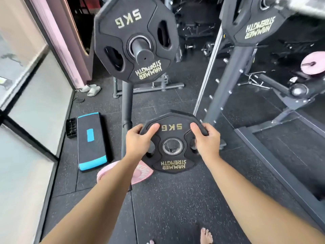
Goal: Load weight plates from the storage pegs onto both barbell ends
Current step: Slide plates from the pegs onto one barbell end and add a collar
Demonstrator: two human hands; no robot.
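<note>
I hold a black 5 kg weight plate [173, 164] with gold lettering in front of me at waist height, its face turned toward me. My left hand [139, 141] grips its left edge and my right hand [205, 140] grips its right edge, thumbs on the face. Above it, another black 5 kg plate [126, 27] sits on a dark sleeve end [143, 53] that sticks out toward me. A further black plate [255, 27] hangs on a bar at the top right.
A pink plate [142, 173] hangs low behind my left forearm. A grey rack upright [226, 81] with pegs stands to the right. A black and blue step board [91, 140] lies on the rubber floor at left. Glass wall on the left. My bare toes [206, 235] show below.
</note>
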